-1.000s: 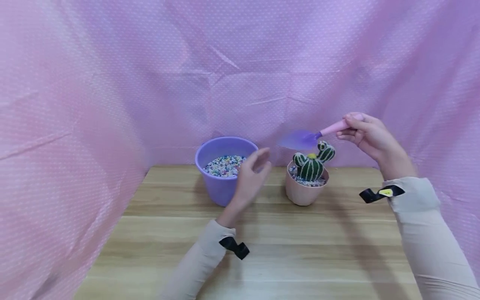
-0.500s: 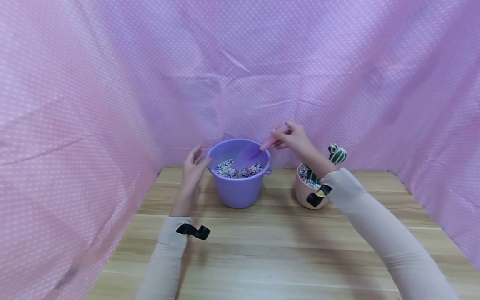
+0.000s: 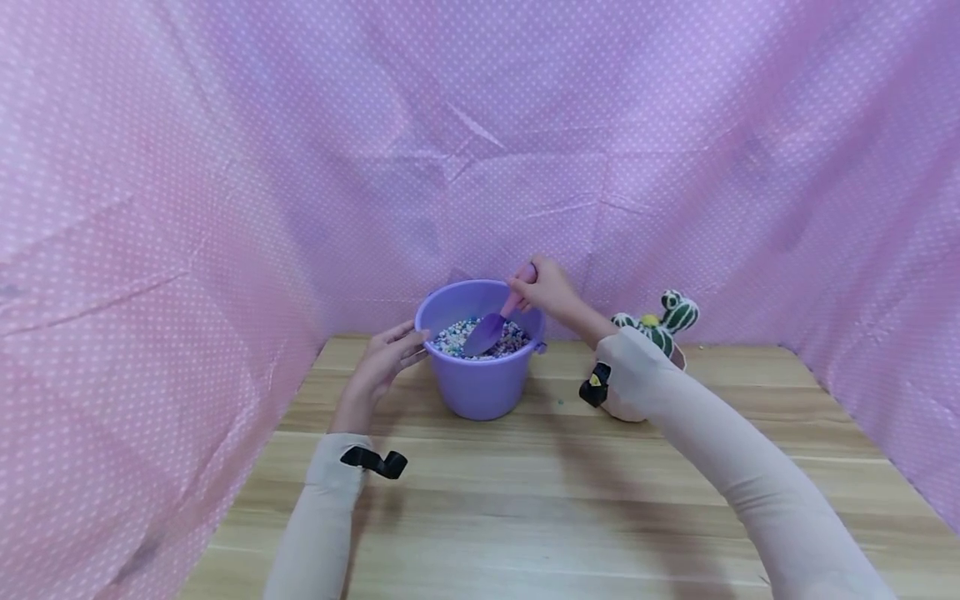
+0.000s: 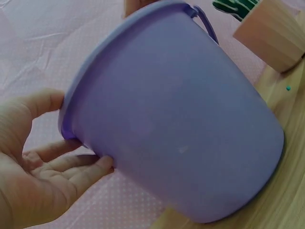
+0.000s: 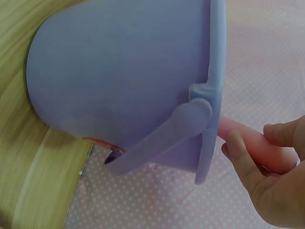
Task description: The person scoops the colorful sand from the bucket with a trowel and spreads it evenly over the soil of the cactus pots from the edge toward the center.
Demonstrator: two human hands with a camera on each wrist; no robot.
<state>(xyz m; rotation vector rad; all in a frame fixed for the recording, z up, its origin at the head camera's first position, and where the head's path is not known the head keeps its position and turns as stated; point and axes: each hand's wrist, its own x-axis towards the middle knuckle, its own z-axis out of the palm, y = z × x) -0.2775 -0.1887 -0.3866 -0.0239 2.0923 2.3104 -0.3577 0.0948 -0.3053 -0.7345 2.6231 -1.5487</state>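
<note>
Purple bucket [image 3: 480,379] of coloured beads [image 3: 510,337] sits on the worktop [image 3: 525,500]. Right hand [image 3: 543,287] grips a scoop [image 3: 483,332] (pink handle), digging in; left hand [image 3: 386,360], fingers straight, steadies the rim. Lifting the load likely calls for a level blade.

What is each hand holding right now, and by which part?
The right hand grips the scoop by its pink handle. The left hand holds nothing; its straight fingers touch the purple bucket under the rim.

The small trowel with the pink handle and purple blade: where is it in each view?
Head: trowel centre, blade in the purple plastic bucket.
Left wrist: not in view; bucket fills the picture.
Right wrist: only its pink handle, right of centre, behind the bucket rim.
Shared landmark: the bucket.
</note>
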